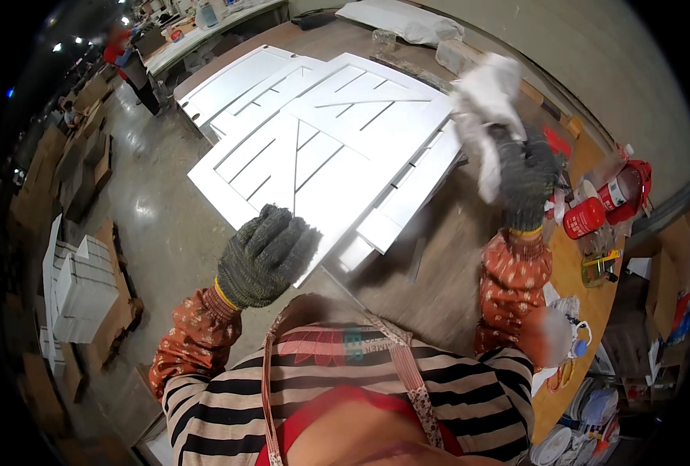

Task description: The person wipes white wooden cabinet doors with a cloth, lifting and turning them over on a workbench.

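The white panel (283, 130) lies on the tabletop (446, 260), grooved face up, its left side reaching past the tabletop's left edge above the floor (147, 186). The left hand (263, 260), in a dark knit glove, is at the panel's near edge, fingers side by side and slightly bent; the thumb is hidden, so I cannot tell whether it pinches the edge. The right hand (527, 171), gloved alike and blurred, is closed on a white cloth (488, 97), which hangs from it beside the panel's right edge.

More white panels (240, 71) lie toward the tabletop's far left corner, partly overlapped, and another white piece (407, 203) sticks out under the panel's right edge. Near the tabletop's far edge is a wrapped white bundle (407, 22).

To the right, a wooden ledge (582, 318) carries a red bottle (584, 217), a larger red container (624, 190) near the wall, and a yellowish jar (596, 269). Boxed white pieces (87, 291) stand on the floor at left; farther back stands a person (134, 70).
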The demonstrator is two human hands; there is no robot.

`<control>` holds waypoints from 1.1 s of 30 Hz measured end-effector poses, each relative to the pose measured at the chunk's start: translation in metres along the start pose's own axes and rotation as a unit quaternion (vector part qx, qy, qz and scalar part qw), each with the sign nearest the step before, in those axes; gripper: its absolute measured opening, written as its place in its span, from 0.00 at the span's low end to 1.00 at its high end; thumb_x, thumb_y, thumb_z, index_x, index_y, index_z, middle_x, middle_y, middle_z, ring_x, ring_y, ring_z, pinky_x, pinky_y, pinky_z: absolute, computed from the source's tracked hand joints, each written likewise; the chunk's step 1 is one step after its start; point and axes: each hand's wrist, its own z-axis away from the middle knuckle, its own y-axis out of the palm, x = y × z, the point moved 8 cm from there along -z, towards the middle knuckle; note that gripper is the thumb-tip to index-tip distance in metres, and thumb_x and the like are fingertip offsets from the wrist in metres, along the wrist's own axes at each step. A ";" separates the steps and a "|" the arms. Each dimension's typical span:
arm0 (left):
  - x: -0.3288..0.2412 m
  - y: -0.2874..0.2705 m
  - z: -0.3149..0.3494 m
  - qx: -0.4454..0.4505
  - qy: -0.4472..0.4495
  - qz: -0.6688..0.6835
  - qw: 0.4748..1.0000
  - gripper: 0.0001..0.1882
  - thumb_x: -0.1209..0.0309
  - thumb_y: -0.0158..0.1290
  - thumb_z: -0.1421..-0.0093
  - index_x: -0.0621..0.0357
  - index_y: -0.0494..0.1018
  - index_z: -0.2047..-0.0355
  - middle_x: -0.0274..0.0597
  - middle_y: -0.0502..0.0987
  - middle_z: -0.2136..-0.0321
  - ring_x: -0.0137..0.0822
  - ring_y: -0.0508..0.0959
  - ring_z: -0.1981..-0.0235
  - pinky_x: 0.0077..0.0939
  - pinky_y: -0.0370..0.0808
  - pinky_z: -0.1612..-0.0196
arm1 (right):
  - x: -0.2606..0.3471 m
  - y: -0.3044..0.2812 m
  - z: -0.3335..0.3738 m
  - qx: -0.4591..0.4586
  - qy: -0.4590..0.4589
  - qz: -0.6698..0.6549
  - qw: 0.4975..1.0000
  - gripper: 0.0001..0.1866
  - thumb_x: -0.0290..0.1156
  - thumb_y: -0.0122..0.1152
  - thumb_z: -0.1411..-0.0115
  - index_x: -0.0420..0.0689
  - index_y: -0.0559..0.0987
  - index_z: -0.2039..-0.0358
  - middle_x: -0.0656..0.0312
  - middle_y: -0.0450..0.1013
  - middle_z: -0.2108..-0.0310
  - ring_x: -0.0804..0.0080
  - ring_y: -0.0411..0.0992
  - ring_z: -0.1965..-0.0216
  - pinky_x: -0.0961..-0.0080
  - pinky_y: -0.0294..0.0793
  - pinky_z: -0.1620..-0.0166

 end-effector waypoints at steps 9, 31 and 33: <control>0.004 0.013 0.024 -0.007 -0.080 0.041 0.996 0.18 0.72 0.57 0.49 0.58 0.73 0.56 0.42 0.76 0.62 0.42 0.77 0.61 0.39 0.75 0.57 | 0.195 0.161 0.091 0.487 -0.205 -0.144 0.837 0.11 0.30 0.56 0.45 0.43 0.78 0.62 0.55 0.76 0.64 0.66 0.75 0.61 0.70 0.74 0.58; -0.003 -0.046 -0.022 0.008 0.106 -0.079 0.991 0.21 0.66 0.57 0.49 0.58 0.74 0.54 0.46 0.73 0.52 0.43 0.73 0.49 0.28 0.75 0.56 | 0.114 0.107 0.003 0.431 -0.284 -0.124 0.847 0.20 0.42 0.53 0.42 0.46 0.74 0.52 0.53 0.75 0.60 0.62 0.74 0.60 0.69 0.73 0.58; 0.019 -0.058 -0.021 0.032 0.013 -0.059 0.998 0.24 0.56 0.56 0.44 0.58 0.72 0.52 0.45 0.73 0.50 0.38 0.71 0.45 0.37 0.69 0.45 | 0.066 0.105 -0.039 0.291 -0.417 0.095 0.856 0.18 0.37 0.52 0.42 0.48 0.74 0.51 0.50 0.75 0.62 0.58 0.74 0.61 0.65 0.72 0.57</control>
